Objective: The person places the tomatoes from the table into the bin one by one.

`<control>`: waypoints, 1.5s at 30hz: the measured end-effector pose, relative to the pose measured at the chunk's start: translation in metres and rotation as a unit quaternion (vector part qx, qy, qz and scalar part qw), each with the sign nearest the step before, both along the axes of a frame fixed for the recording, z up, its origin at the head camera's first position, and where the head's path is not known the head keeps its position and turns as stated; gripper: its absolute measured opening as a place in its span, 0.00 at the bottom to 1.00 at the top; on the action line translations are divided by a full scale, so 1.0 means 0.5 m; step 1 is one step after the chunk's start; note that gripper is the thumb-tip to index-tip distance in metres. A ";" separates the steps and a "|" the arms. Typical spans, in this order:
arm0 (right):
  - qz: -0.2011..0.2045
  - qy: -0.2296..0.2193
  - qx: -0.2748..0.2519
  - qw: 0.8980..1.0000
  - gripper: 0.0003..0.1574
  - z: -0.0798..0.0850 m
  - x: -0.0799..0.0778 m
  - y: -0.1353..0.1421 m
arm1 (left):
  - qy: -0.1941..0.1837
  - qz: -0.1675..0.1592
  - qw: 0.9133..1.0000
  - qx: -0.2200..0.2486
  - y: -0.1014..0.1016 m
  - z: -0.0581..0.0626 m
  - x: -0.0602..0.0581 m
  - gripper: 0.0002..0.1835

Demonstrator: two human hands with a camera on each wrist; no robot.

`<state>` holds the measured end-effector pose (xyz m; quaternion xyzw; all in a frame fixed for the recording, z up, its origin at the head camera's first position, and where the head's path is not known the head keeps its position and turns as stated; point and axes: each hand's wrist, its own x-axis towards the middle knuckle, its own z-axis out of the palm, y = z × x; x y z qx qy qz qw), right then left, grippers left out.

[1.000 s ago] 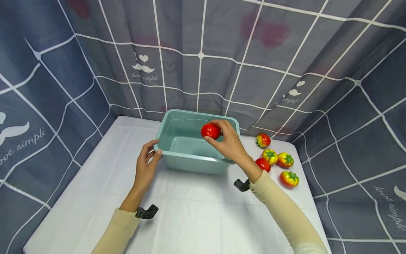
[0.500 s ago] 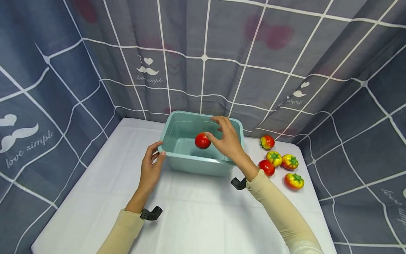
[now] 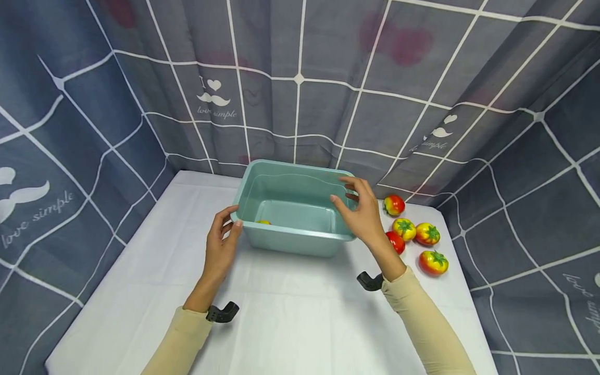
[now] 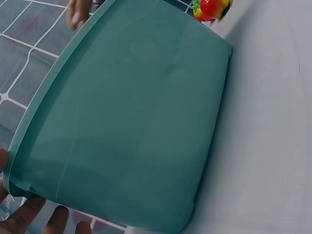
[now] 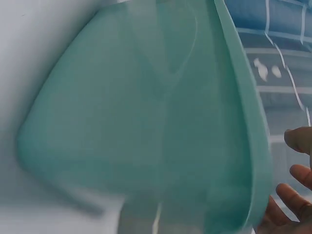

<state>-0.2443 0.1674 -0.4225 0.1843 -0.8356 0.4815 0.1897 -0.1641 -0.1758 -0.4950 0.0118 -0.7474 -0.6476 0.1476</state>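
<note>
At the back of the table stands a light teal plastic bin (image 3: 290, 245). My left hand (image 3: 221, 242) holds its near left corner, thumb and fingers about the rim; the left wrist view shows fingers (image 4: 56, 219) beneath the corner. Over the bin's right end hovers my right hand (image 3: 363, 211), fingers spread and holding nothing; it also appears beside the rim in the right wrist view. Just above the front rim, inside the bin, a small yellow part of a tomato (image 3: 263, 222) shows; the front wall hides the rest.
Right of the bin lie several shiny red and yellow tomatoes, among them a red one (image 3: 396, 242) partly behind the right wrist and one (image 3: 433, 263) nearest the front. A checked curtain (image 3: 300, 114) surrounds the table (image 3: 290, 323) at the back and sides.
My right hand let go of the red tomato over the bin and moved right. The tomato dropped inside, mostly out of sight now. The left hand stayed at the corner.
</note>
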 end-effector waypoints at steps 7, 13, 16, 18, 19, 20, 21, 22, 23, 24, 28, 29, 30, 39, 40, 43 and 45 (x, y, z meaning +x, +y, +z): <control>-0.124 -0.030 -0.034 0.991 0.27 -0.071 0.038 0.123 | -0.002 0.012 1.000 0.001 -0.001 0.003 0.000 0.23; -0.233 -0.099 -0.020 0.967 0.27 -0.161 0.076 0.216 | 0.000 0.009 1.000 0.002 0.001 -0.002 -0.003 0.23; -0.251 -0.128 -0.009 0.959 0.29 -0.205 0.094 0.240 | 0.001 0.009 1.000 0.003 0.003 -0.005 -0.004 0.23; -0.255 -0.136 -0.002 0.957 0.30 -0.230 0.101 0.246 | 0.002 0.010 1.000 0.005 0.002 -0.005 -0.004 0.23; -0.257 -0.135 0.001 0.957 0.30 -0.241 0.103 0.247 | 0.003 0.009 1.000 0.006 0.002 -0.005 -0.004 0.23; -0.260 -0.135 0.006 0.956 0.30 -0.251 0.105 0.248 | 0.002 0.009 1.000 0.007 0.002 -0.006 -0.004 0.23; -0.261 -0.133 0.008 0.956 0.31 -0.261 0.107 0.248 | 0.002 0.009 1.000 0.008 0.002 -0.006 -0.004 0.23; -0.262 -0.128 0.010 0.957 0.31 -0.268 0.108 0.247 | 0.001 0.008 1.000 0.009 0.003 -0.006 -0.004 0.23; -0.262 -0.123 0.012 0.957 0.32 -0.275 0.108 0.247 | 0.001 0.008 1.000 0.009 0.003 -0.006 -0.004 0.23; -0.264 -0.120 0.014 0.957 0.32 -0.281 0.109 0.247 | 0.001 0.008 1.000 0.009 0.003 -0.006 -0.003 0.23; -0.264 -0.118 0.007 0.957 0.33 -0.296 0.108 0.247 | 0.001 0.008 1.000 0.010 0.003 -0.005 -0.002 0.23; -0.265 -0.119 0.005 0.957 0.33 -0.297 0.107 0.247 | 0.001 0.008 1.000 0.009 0.003 -0.005 -0.002 0.23; -0.266 -0.121 0.003 0.956 0.33 -0.298 0.107 0.247 | 0.001 0.008 1.000 0.008 0.003 -0.005 -0.002 0.23; -0.275 -0.124 0.001 0.953 0.33 -0.300 0.107 0.247 | 0.005 0.009 1.000 0.010 0.003 -0.007 -0.001 0.23; -0.275 -0.124 0.001 0.953 0.33 -0.300 0.108 0.247 | 0.005 0.008 1.000 0.010 0.004 -0.007 -0.001 0.23; -0.277 -0.123 0.000 0.953 0.33 -0.299 0.108 0.247 | 0.005 0.007 1.000 0.010 0.004 -0.008 -0.002 0.23; -0.278 -0.118 -0.004 0.953 0.32 -0.297 0.108 0.246 | 0.009 0.006 1.000 0.010 0.004 -0.008 -0.003 0.23</control>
